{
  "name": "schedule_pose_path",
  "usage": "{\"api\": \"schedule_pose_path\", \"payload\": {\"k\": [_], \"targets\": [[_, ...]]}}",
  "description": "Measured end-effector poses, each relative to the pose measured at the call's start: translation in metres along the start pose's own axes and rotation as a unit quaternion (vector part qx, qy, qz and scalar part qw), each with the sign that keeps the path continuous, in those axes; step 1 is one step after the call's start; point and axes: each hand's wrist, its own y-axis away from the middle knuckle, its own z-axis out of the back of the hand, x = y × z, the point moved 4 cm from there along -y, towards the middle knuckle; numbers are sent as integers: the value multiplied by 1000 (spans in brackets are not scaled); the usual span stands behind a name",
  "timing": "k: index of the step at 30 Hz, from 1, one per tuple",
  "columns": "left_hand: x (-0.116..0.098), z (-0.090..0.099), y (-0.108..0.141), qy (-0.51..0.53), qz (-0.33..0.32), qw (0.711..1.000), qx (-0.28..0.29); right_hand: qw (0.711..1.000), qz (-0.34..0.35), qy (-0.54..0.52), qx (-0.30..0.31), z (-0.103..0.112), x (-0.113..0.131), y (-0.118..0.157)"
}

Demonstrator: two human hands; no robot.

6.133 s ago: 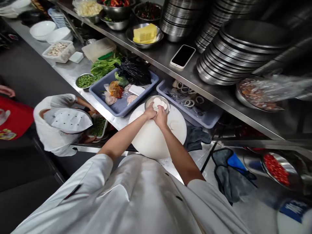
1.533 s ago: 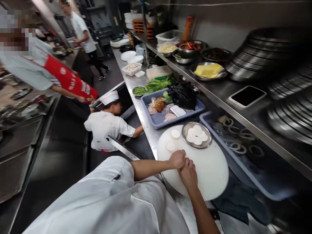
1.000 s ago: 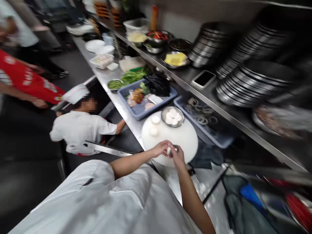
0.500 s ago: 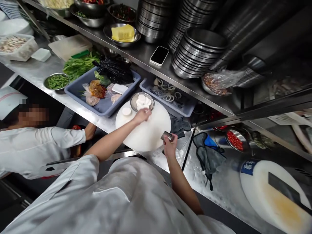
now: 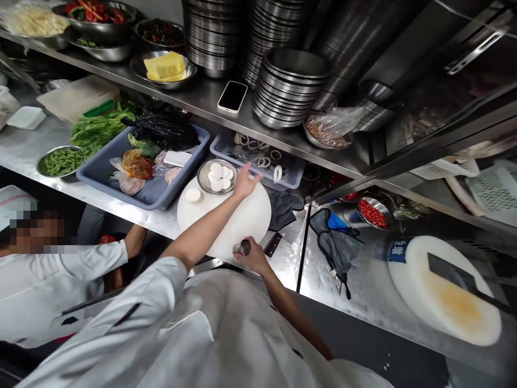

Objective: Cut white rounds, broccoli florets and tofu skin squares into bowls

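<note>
"Two hands, two different jobs, right? What's the step here?"

"Looks to me like sorting the offcuts. Left hand (image 5: 245,182) is over the far side of the white board (image 5: 250,215), fingers spread and blurry, nothing gripped that I can see. A white ring (image 5: 277,173) is apart from the fingertips, up by the blue tray (image 5: 298,181) with other rings in it (my guess is a toss, can't tell if it's touching anything)."

"And the other one?"

"Right hand (image 5: 254,257) has its fingers curled around a little metal cylinder (image 5: 243,248) at the near edge of the board."

"Where are the round bits?"

"Several white discs (image 5: 216,184) sit in the steel bowl (image 5: 198,180) at the board's far edge, and one thick round piece (image 5: 193,195) lies on the board, left of the bowl."

"So what would a next move call for?"

"Imo, using that round piece would need the left hand drawn back and leftward, fingers closing on its sides, with the cylinder held clear of the knife handle (image 5: 273,244) nearby."
</note>
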Motion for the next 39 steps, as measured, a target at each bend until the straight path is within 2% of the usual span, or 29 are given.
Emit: {"api": "schedule_pose_path", "payload": {"k": [1,2,3,4,5,6,8,10,14,16,18,20,23,26,28,31,33,36,39], "targets": [[-1,6,4,-27,-11,997,-65,999,5,16,-36,5,-1,-5],[3,9,13,-69,-11,995,-77,997,14,35,-71,11,0,-11],[10,8,26,-115,-5,992,-46,993,28,55,-102,17,2,-19],[20,6,43,-157,7,987,17,988,47,76,-124,22,6,-28],[32,4,61,-189,20,979,72,983,68,99,-137,27,13,-39],[44,5,78,-204,36,973,103,978,92,120,-141,29,23,-50],[64,15,95,-196,65,975,87,968,138,159,-133,30,49,-76],[76,35,86,-172,78,982,23,959,175,188,-120,25,81,-103],[85,82,21,-161,84,981,-62,945,221,219,-98,3,140,-158],[87,101,-7,-163,97,977,-98,941,235,226,-90,-9,157,-179],[88,112,-18,-170,105,972,-121,939,245,223,-88,-18,164,-192],[89,116,-9,-188,90,972,-111,941,253,205,-86,-21,158,-194],[93,116,40,-246,46,966,-65,950,248,173,-77,-15,126,-172],[115,121,100,-371,65,925,-38,964,182,188,-34,-7,76,-130],[136,122,122,-438,78,895,19,970,125,206,0,-6,43,-99],[159,116,119,-456,37,883,106,975,102,199,14,-6,13,-59],[163,108,105,-436,2,891,126,977,111,180,6,-6,6,-43],[154,81,94,-402,-47,900,163,983,99,150,-33,-2,-1,-32],[134,39,106,-405,-106,881,222,984,79,136,-85,7,-10,-28]]}}
